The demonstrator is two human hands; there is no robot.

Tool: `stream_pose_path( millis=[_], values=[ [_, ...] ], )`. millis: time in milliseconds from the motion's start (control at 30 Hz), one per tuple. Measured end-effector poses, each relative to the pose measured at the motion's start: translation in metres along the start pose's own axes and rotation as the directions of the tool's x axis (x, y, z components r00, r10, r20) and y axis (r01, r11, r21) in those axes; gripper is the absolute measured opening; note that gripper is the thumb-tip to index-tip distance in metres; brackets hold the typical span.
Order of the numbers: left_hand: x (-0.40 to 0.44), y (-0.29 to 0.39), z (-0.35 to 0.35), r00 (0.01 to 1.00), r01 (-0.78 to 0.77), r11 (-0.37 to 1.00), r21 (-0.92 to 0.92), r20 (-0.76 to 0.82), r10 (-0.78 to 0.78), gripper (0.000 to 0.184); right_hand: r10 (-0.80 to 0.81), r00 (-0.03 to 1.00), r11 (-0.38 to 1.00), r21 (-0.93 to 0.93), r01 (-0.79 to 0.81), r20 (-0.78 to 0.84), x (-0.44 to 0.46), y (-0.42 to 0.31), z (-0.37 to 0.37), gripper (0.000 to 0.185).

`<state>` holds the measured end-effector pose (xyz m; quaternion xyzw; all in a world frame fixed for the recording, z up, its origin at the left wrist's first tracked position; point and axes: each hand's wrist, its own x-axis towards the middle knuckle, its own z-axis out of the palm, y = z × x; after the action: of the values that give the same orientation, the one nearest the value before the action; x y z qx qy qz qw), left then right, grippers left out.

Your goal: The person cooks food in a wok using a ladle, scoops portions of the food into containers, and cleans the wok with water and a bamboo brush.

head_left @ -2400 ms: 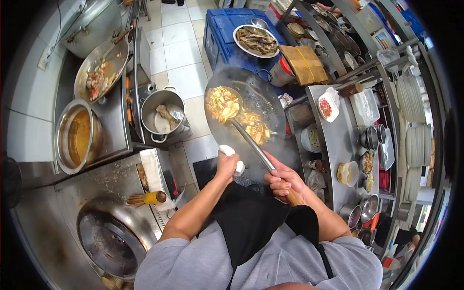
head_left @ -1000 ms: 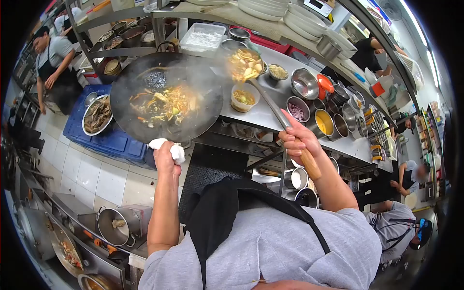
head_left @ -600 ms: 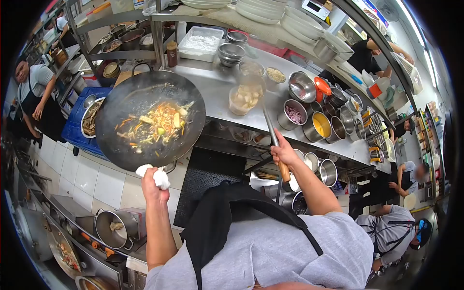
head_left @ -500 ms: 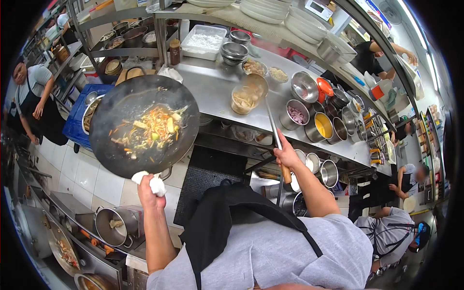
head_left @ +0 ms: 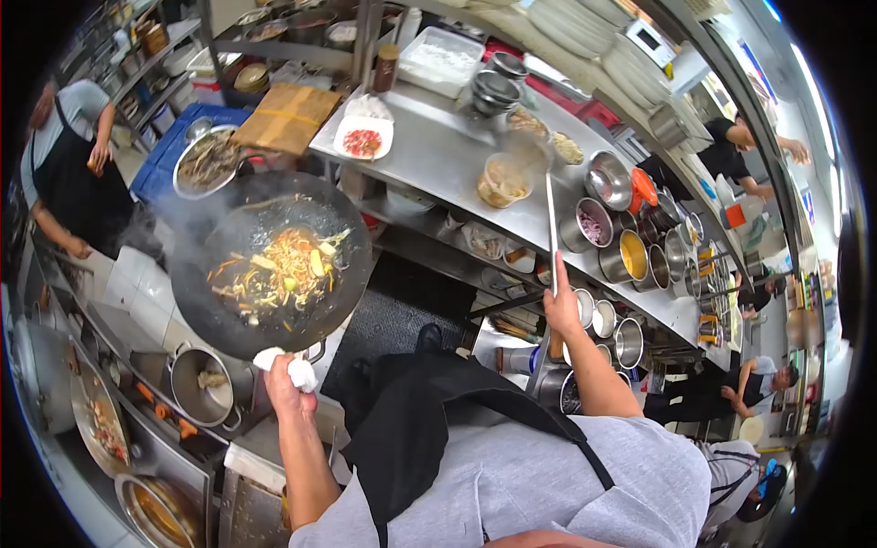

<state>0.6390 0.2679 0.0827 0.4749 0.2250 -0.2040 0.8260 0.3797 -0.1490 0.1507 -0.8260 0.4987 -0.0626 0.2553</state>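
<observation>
My left hand (head_left: 290,398) is closed round a folded white cloth (head_left: 300,373) at the near rim of a big dark wok (head_left: 206,306). Shredded orange and pale vegetables with yellowish chunks (head_left: 285,263) lie in the wok, and faint steam rises. My right hand (head_left: 563,309) grips a long-handled ladle (head_left: 552,215) with a wooden grip end. The ladle's blurred bowl is over the counter, close above a clear tub of pale food (head_left: 503,180); whether they touch, I cannot tell.
A white dish of chopped red food (head_left: 362,142) sits on the steel counter (head_left: 416,151). Behind the wok are a cutting board (head_left: 289,116) and a bowl of dark food (head_left: 208,172). Metal pots (head_left: 630,256) line the counter's right. A co-worker (head_left: 78,164) stands left; pots (head_left: 208,388) fill the lower left.
My view has turned, and the wok sits farther from the counter, uncovering the cutting board and the dish of red food. The ladle's bowl has moved up and back from the tub's near side.
</observation>
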Motion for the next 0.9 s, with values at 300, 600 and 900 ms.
stream_pose_path(
  millis=[300,600,900],
  values=[
    [0.007,-0.013,-0.026,0.999,-0.021,0.998,-0.067,-0.046,0.017,0.008,-0.334,0.722,0.465,0.772,-0.433,0.606,-0.057,-0.11,-0.014,0.082],
    [0.002,0.005,-0.024,0.999,-0.037,0.994,-0.107,-0.039,0.033,0.008,-0.717,0.536,0.677,0.262,0.687,0.447,-0.059,-0.128,0.074,0.082],
    [-0.006,-0.002,-0.012,0.998,-0.052,0.998,-0.039,0.017,0.053,0.008,-0.487,0.539,0.82,0.146,0.554,0.687,-0.035,-0.146,0.099,0.083]
  ],
)
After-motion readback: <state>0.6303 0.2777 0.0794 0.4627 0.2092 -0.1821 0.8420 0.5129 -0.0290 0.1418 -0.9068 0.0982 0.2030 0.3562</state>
